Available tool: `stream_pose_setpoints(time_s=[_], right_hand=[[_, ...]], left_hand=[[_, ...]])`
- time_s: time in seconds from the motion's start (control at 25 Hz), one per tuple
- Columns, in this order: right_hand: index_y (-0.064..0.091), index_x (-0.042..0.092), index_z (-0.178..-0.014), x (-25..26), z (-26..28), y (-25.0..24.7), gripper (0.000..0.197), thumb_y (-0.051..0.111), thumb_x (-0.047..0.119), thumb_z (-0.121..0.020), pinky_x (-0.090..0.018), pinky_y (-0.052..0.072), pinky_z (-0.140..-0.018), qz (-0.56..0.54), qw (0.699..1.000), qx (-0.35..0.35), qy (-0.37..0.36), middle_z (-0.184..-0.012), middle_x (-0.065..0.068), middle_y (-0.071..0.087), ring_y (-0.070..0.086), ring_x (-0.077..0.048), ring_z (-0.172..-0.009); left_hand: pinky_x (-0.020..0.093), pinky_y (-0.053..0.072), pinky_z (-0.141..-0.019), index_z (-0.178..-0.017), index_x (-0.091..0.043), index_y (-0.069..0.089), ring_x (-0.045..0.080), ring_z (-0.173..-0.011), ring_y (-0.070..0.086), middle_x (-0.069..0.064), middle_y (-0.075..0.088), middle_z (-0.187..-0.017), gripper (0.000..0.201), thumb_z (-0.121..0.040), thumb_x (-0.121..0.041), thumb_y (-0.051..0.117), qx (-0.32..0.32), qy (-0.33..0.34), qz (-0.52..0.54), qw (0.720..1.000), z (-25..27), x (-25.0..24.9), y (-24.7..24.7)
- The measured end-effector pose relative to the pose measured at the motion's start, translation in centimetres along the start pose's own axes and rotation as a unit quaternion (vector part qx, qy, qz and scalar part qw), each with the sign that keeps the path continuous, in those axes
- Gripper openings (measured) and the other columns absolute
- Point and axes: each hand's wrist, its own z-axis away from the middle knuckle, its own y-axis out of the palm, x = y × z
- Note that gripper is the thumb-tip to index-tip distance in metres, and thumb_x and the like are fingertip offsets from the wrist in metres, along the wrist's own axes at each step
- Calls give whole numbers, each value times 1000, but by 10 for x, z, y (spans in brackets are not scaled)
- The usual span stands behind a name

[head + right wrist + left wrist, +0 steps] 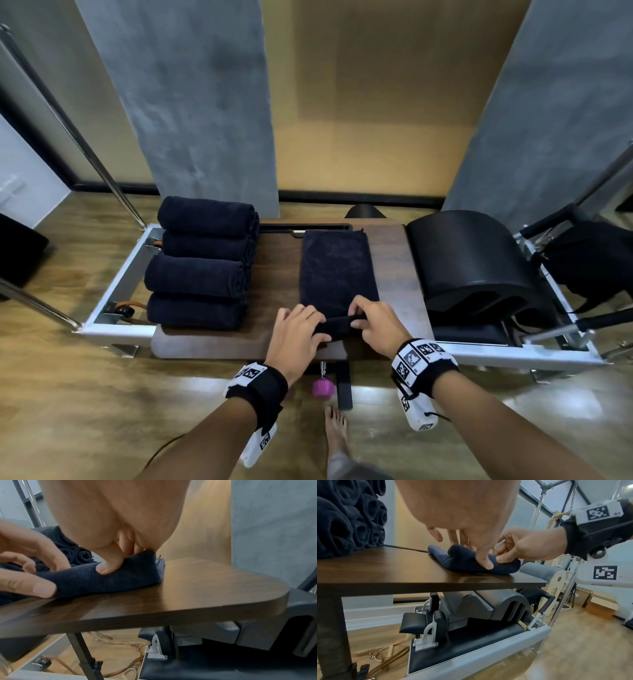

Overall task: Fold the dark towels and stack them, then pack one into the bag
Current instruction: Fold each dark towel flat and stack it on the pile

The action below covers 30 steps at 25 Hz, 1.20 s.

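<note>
**Near end of dark towel gripped by both hands at table's front edge**

A long dark navy terry towel (337, 270) lies flat down the middle of the dark brown wooden tabletop (397, 260), its near end turned up into a small roll close to the front edge. The left hand (296, 334) has fingers over the roll and thumb pressed against its near face. The right hand (373, 325) pinches the same roll between thumb and curled fingers. A stack of rolled dark navy towels (200, 263) occupies the table's left side, just apart from the flat towel. Bare wood shows to the right of the towel as far as the table's rounded corner (274, 596). A black padded arc barrel (472, 263) sits beyond the right edge.
</note>
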Motion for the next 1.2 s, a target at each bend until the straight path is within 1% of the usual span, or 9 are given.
stream_pose_setpoints(time_s=[0.16,0.28,0.4,0.56,0.72,0.92,1.0,1.08,1.2], right_hand=[[70,17,-108,0,2,3,12,67,14,-96,-43,54,-87,121,985,-74,-98,-111,-3,66,62,-23,-102],[72,15,-121,0,10,7,35,73,35,-92,-42,50,-97,204,961,-113,-150,-128,-4,61,57,-23,-121],[63,20,-132,0,5,7,42,69,37,-94,-36,46,-98,225,964,-51,-136,-124,3,62,58,-19,-114],[63,17,-131,3,-13,1,30,59,19,-101,-33,45,-96,192,976,-16,-100,-121,1,65,58,-20,-111],[61,16,-126,7,-30,-7,30,55,5,-98,-33,47,-89,141,989,5,-46,-114,-3,69,60,-23,-109],[40,31,-110,4,-39,-12,31,57,8,-98,-36,48,-69,57,998,-5,-35,-81,9,55,55,-15,-76],[47,31,-110,2,-38,-15,15,59,27,-102,-34,49,-75,62,995,-51,-67,-96,10,58,58,-15,-89],[60,27,-122,-5,-36,-15,36,66,50,-95,-28,47,-92,95,990,-59,-91,-123,9,54,51,-12,-114],[65,19,-133,-9,-41,-17,50,73,44,-90,-33,41,-108,177,976,-43,-120,-132,3,55,50,-16,-126]], left_hand=[[32,30,-90,-115,-31,76,10,-111,58,-14,68,-111,22,-105,-39,58,34,-55,8,998,-18,6,3],[34,23,-81,-110,-32,73,13,-109,56,-12,61,-102,24,-108,-28,50,65,-82,-21,994,-34,8,7],[36,21,-79,-99,-32,64,17,-108,57,-12,50,-92,21,-108,-23,47,85,-92,-39,991,-44,5,8],[36,34,-85,-115,-30,57,13,-110,53,-10,52,-113,13,-108,-36,48,52,-62,-25,996,-45,7,4],[35,39,-91,-120,-33,55,9,-113,41,-13,43,-123,44,-89,-62,66,61,-31,-4,998,-45,13,-11],[35,33,-99,-126,-35,61,8,-117,47,-21,56,-120,31,-98,-49,63,92,-33,2,995,-57,20,-13],[36,31,-99,-128,-32,65,9,-117,47,-19,59,-120,28,-103,-43,58,94,-46,-2,995,-65,23,-11],[37,29,-96,-125,-31,66,11,-116,46,-17,57,-118,23,-107,-35,53,94,-61,-15,994,-73,26,-9],[38,24,-88,-115,-32,67,14,-116,42,-14,48,-116,24,-106,-28,45,93,-70,-42,992,-82,29,-7]])
